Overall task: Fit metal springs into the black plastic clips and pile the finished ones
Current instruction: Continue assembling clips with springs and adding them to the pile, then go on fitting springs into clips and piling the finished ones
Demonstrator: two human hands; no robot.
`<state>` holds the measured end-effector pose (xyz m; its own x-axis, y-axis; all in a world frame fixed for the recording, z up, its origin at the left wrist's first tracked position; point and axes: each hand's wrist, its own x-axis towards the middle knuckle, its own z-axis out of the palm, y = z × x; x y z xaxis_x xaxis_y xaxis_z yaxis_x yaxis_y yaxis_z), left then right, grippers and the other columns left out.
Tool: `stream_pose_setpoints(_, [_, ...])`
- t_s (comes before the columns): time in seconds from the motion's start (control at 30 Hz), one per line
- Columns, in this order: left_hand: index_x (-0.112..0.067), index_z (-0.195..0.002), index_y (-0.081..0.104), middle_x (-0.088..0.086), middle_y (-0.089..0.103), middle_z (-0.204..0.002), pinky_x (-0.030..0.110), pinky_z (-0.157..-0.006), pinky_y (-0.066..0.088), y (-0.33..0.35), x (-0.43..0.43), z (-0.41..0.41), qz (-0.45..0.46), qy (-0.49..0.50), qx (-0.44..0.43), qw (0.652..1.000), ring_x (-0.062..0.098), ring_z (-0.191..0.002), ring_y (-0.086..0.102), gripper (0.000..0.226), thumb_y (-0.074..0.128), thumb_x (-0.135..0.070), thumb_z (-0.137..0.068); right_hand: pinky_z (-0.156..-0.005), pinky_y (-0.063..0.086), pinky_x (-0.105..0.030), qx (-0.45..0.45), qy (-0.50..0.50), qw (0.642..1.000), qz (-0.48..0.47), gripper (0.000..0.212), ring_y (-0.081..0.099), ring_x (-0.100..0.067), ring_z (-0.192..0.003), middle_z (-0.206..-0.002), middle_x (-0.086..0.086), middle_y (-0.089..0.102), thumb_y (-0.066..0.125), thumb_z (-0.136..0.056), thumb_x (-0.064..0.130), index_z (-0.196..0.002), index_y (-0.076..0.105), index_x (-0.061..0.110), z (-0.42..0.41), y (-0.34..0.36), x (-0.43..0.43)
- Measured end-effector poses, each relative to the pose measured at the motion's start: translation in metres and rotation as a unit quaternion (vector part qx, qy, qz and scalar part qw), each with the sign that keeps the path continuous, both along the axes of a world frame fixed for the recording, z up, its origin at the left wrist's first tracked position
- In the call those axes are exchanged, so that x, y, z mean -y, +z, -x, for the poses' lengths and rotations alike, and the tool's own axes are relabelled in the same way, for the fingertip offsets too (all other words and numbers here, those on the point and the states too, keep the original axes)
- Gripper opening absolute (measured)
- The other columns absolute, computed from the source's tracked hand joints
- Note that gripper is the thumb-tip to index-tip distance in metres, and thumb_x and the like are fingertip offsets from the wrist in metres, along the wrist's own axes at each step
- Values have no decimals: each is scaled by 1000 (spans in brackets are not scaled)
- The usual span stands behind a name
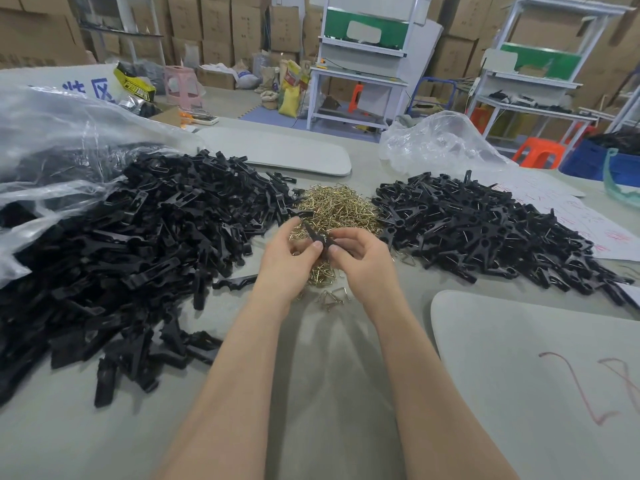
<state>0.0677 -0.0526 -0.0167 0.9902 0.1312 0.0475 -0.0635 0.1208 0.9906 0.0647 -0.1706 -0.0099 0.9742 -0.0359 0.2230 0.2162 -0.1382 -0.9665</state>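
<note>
Two bare forearms reach out from the near edge over the grey tabletop (311,375). The left hand (287,258) and right hand (360,258) meet over it. Both hands pinch one black clip (317,237) between thumbs and curled fingers, the left at its farther end, the right at its nearer end. Whether a spring already sits in it cannot be told.

Right behind the hands, and partly hidden by them, lies one heap of brass-coloured springs (337,209). A few stray springs (332,296) lie between the wrists.

Left of the hands spreads one wide heap of loose black clip parts (138,244), far too many to count. Right of the hands lies a second heap, of assembled clips (485,230) with wire showing in them.

There are two grey boards. One board with red scribbles (536,375) lies right of the right forearm. The other board (277,154) lies flat beyond the springs. White paper with red writing (588,230) lies under the far-right edge of the assembled heap.

There are two clear plastic bags. The left bag (52,133), far left of the hands, holds more black parts. The crumpled bag (440,140) lies beyond the right heap; its contents cannot be made out. A blue crate (606,161) at far right holds dark items.
</note>
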Motion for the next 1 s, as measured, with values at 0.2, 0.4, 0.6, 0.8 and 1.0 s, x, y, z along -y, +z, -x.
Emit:
stream_pose_setpoints(0.2, [-11, -106, 66, 6, 65, -79, 17, -71, 56, 5, 3, 2, 10, -3, 8, 1000, 4, -66, 67, 21, 50, -1, -96, -84, 53, -23, 32, -7, 998, -61, 25, 65, -9, -93, -96, 2, 68, 59, -88, -2, -97, 62, 21, -1, 2, 3])
stream_pose_setpoints(0.4, [-9, -114, 65, -4, 66, -77, 24, -79, 54, 5, 7, 4, -134, -3, 64, 989, 7, -73, 66, 31, 51, 6, -90, -70, 50, -15, 38, -2, 996, -84, 25, 67, -2, -79, -86, 3, 70, 59, -88, -4, -91, 63, 21, -2, 3, 2])
stream_pose_setpoints(0.6, [-18, -114, 67, 2, 57, -103, 4, -74, 37, 6, 6, 5, -262, 50, 110, 957, 5, -84, 54, 23, 57, -22, -94, -72, 51, -17, 33, 0, 995, -92, 21, 67, -2, -82, -85, 5, 72, 62, -88, 1, -91, 65, 21, -2, 2, 3])
stream_pose_setpoints(0.8, [-15, -111, 65, 2, 67, -91, 27, -81, 48, 10, 8, 8, -200, 37, 102, 974, 19, -88, 61, 21, 52, -12, -96, -70, 53, -18, 27, 5, 996, -89, 16, 67, -4, -76, -79, 7, 72, 64, -87, 3, -91, 65, 19, 1, 3, 0])
stream_pose_setpoints(1.0, [-17, -99, 60, -1, 67, -89, 27, -81, 52, 13, 7, 9, -126, 49, 86, 987, 14, -86, 63, 7, 56, -14, -94, -72, 51, -16, 81, -29, 996, -22, 20, 64, 1, -75, -83, 5, 66, 65, -86, 2, -87, 60, 21, 3, 5, -5])
